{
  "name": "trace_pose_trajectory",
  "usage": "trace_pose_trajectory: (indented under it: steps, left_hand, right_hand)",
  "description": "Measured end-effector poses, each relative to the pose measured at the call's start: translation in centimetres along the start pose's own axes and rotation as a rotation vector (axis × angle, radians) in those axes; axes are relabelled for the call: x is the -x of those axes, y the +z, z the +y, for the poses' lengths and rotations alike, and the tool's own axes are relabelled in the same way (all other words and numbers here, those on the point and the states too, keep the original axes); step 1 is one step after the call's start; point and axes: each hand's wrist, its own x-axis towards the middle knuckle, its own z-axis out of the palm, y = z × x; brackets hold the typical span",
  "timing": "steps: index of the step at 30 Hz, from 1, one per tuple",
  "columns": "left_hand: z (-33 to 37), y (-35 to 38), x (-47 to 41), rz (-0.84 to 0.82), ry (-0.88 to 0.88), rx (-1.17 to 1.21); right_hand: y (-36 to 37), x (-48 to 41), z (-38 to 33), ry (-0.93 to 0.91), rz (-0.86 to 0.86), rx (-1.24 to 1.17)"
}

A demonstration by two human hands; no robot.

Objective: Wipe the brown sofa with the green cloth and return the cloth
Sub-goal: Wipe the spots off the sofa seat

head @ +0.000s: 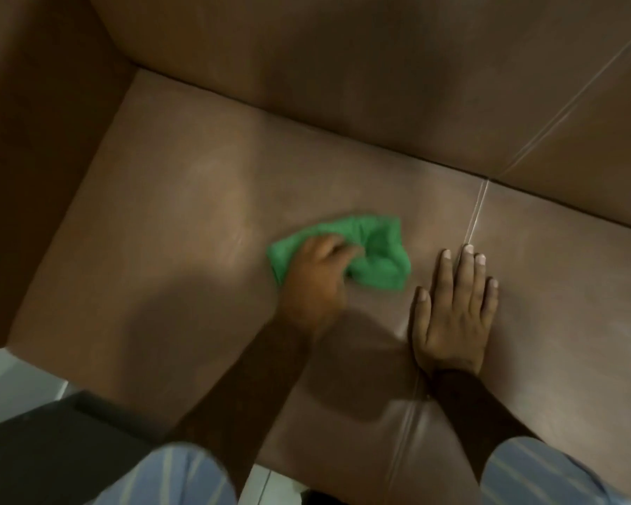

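The brown sofa (183, 220) fills most of the view, its seat cushion below me. A crumpled green cloth (379, 249) lies on the seat near the middle. My left hand (317, 278) presses down on the cloth's left part, fingers closed over it; the hand looks blurred. My right hand (452, 311) lies flat on the seat just right of the cloth, fingers spread, holding nothing, next to the seam between two cushions.
The sofa's backrest (379, 74) rises at the top and its left armrest (33, 140) stands at the left. A light floor (11, 380) shows at the lower left, beside a dark object (59, 453). Striped sleeves cover both of my forearms.
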Motion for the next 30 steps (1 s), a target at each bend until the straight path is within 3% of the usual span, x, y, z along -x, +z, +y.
trace_pose_trajectory:
  steps: [3, 5, 8, 11, 13, 15, 19, 21, 22, 24, 26, 28, 30]
  left_hand:
    - [-1.3, -0.5, 7.8, -0.223, 0.295, -0.004]
    - [-5.5, -2.5, 9.8, -0.191, 0.281, -0.064]
    - [-11.3, -5.3, 8.1, 0.104, -0.129, -0.152]
    - [-11.8, -5.7, 1.4, 0.396, -0.581, -0.129]
    - [-9.0, -4.6, -3.5, 0.42, -0.714, -0.095]
    - [-4.9, -2.4, -5.1, 0.307, -0.55, -0.12]
    - [0.3, 0.5, 4.7, -0.095, 0.06, -0.063]
    - [-1.8, -0.5, 9.1, -0.229, 0.195, -0.055]
    - [-3.6, -1.4, 9.6, -0.217, 0.205, -0.067]
    - [-7.5, -3.1, 8.2, -0.026, 0.054, -0.139]
    - [-11.0, -5.3, 4.2, 0.209, -0.294, -0.217]
    - [-12.6, -7.4, -1.1, 0.308, -0.541, -0.226]
    - [-11.3, -7.7, -6.3, 0.3, -0.509, -0.176]
  right_hand:
    - [-0.1, 0.1, 0.0, 0.002, 0.0, -0.001]
    - [0.0, 0.2, -0.1, 0.002, 0.011, -0.006]
    - [0.1, 0.2, -0.1, -0.001, 0.027, -0.005]
    - [0.3, 0.2, 0.0, -0.008, 0.034, 0.003]
    - [0.3, 0.2, 0.0, -0.01, 0.033, 0.003]
    - [0.3, 0.2, 0.0, -0.009, 0.03, 0.004]
    - [0.0, 0.2, 0.0, -0.008, 0.017, 0.01]
    - [0.1, 0.2, 0.0, -0.002, 0.013, 0.005]
    - [0.1, 0.2, 0.0, -0.001, 0.012, 0.002]
    - [0.1, 0.3, 0.0, -0.003, 0.014, -0.002]
    - [0.2, 0.3, 0.0, -0.004, 0.011, -0.004]
    - [0.2, 0.2, 0.0, -0.002, 0.009, -0.003]
    - [0.2, 0.2, 0.0, 0.0, 0.004, -0.001]
